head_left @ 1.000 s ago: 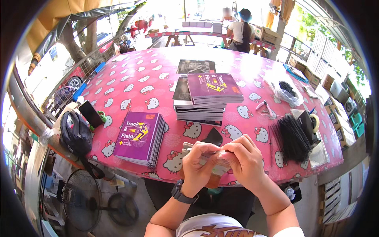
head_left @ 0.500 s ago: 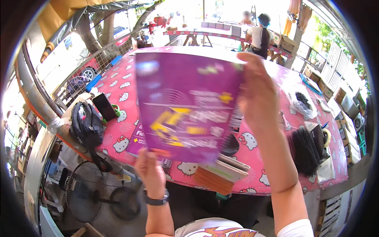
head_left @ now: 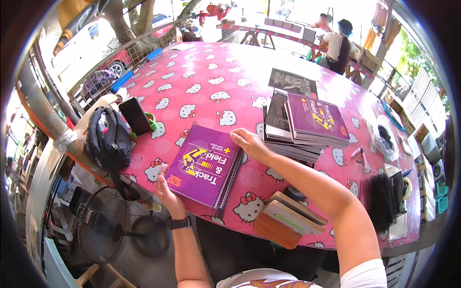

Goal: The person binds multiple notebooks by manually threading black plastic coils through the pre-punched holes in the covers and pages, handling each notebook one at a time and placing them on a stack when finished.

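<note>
A small stack of purple spiral notebooks [head_left: 199, 161] lies on the near middle of the table, its coil bindings along the right side. The top cover carries a yellow and white design. My left hand [head_left: 169, 194], with a dark watch on the wrist, holds the stack's near left edge, fingers curled against it. At the far right corner my right hand [head_left: 250, 145] grips the notebooks, its fingertips bent over the cover edge. Some fingers of both hands are hidden. Beyond my right forearm stands a taller pile of notebooks [head_left: 319, 117], purple on top, with dark-covered ones beside and beneath.
A pink patterned cloth covers the table [head_left: 192, 91]. A wooden block holder [head_left: 288, 218] sits at the near edge, black binding coils [head_left: 377, 197] to the right. Left are a black bag [head_left: 109, 139], a phone [head_left: 134, 116] and a fan [head_left: 103, 224]. Another person [head_left: 338, 45] is at a far table.
The purple notebook held up before me has come down onto the stack on the table. Both hands have lowered with it, and the pile behind it has come into view.
</note>
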`<state>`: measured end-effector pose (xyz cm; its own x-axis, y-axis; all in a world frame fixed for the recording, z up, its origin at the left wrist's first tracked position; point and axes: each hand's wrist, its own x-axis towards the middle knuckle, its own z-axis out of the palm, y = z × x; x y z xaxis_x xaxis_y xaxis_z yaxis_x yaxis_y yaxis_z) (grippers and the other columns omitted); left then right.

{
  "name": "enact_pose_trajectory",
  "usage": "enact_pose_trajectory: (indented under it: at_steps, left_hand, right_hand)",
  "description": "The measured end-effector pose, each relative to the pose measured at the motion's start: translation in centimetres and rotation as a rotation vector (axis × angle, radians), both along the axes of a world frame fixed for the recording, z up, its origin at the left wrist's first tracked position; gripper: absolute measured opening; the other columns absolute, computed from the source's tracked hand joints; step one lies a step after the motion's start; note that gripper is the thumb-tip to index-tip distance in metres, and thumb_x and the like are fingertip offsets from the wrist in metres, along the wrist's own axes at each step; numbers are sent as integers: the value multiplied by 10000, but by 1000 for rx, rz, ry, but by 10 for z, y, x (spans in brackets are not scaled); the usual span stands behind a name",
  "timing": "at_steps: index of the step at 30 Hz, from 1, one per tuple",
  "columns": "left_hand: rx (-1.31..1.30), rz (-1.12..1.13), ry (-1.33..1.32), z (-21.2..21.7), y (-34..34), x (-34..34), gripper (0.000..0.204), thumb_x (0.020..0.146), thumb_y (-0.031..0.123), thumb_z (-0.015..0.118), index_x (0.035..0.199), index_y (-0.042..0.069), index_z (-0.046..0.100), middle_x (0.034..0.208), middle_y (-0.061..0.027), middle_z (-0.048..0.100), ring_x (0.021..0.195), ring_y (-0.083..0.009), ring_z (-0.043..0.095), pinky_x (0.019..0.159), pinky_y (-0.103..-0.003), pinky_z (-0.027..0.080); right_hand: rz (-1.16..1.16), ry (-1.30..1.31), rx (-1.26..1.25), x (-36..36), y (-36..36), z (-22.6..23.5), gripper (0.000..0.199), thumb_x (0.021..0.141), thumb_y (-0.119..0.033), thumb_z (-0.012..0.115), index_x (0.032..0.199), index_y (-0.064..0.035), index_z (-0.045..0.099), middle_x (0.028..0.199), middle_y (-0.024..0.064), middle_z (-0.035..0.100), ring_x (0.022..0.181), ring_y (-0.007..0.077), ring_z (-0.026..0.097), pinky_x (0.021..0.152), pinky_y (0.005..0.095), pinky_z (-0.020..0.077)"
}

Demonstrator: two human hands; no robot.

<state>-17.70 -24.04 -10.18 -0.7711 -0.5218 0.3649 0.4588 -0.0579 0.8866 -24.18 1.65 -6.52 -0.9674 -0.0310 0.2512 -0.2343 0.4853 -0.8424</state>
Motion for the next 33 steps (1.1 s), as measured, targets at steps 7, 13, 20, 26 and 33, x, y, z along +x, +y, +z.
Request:
enact_pose_trajectory:
  at_steps: [7,13,20,26,33]
  left_hand:
    - [380,-139,-4,-12,11,0,324,963,231,440,1037,-43,595,1032,-93,594,897,-172,586,805,-321,498]
    - [311,-131,-31,-17,7,-3,409,983,315,373,1093,-38,549,1045,-113,575,955,-186,569,850,-335,482]
    - [512,-205,-83,6,15,2,568,987,453,289,1139,-49,507,1076,-137,567,981,-202,568,868,-341,471]
    - [434,-285,-144,-8,-4,-16,460,973,343,335,1137,-41,528,1054,-131,590,958,-204,590,848,-339,483]
    - [429,-302,-185,8,-6,-39,418,977,295,326,1172,-28,506,1090,-129,583,973,-202,585,854,-336,481]
  right_hand:
    - [0,59,-107,-7,3,-12,345,946,-299,524,828,17,601,556,64,455,529,115,396,507,333,351]
    - [-42,-85,-519,-11,-8,-26,387,952,-341,520,746,-24,600,627,-105,416,586,10,333,496,238,269]
    - [-25,-52,-677,11,-16,-29,294,949,-318,518,954,-40,610,792,-66,508,734,27,428,676,198,364]
    - [44,-235,-888,1,-21,-22,295,924,-318,539,1026,-49,608,893,-31,579,834,50,503,758,230,401]
    - [36,-275,-881,-41,-29,-30,324,890,-330,571,1053,-51,597,953,3,597,878,88,528,789,249,407]
